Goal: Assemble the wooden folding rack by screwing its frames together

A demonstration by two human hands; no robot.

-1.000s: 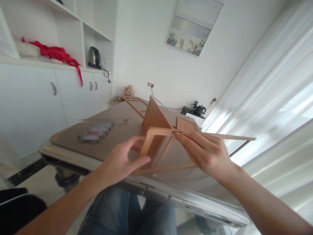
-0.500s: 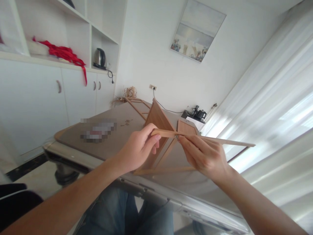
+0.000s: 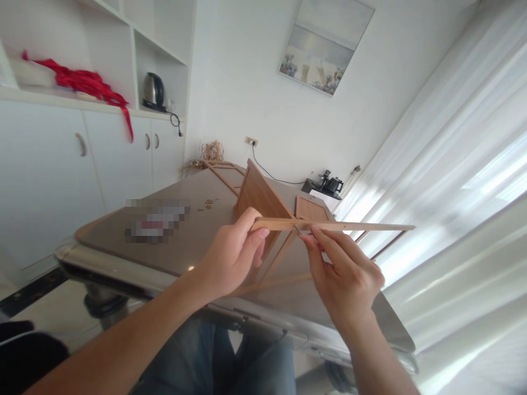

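A light wooden frame (image 3: 354, 226) of thin slats stands on the brown table (image 3: 197, 230), joined to an upright wooden panel (image 3: 257, 198). My left hand (image 3: 233, 258) is closed round the left end of the frame's top slat. My right hand (image 3: 343, 274) pinches a small metal piece (image 3: 302, 232), too small to name, against the underside of that slat at its joint. A second wooden panel (image 3: 310, 209) stands just behind the frame.
Another slatted wooden frame (image 3: 224, 171) lies at the table's far end beside a tuft of straw-like fibre (image 3: 212, 151). Small loose parts (image 3: 205, 206) lie mid-table. White cupboards with a kettle (image 3: 153, 90) and red cloth (image 3: 84, 83) stand left; curtains hang right.
My left hand moved up from below the frame and closed on the top slat's left end. My right hand turned, its fingers now working under the slat at the joint.
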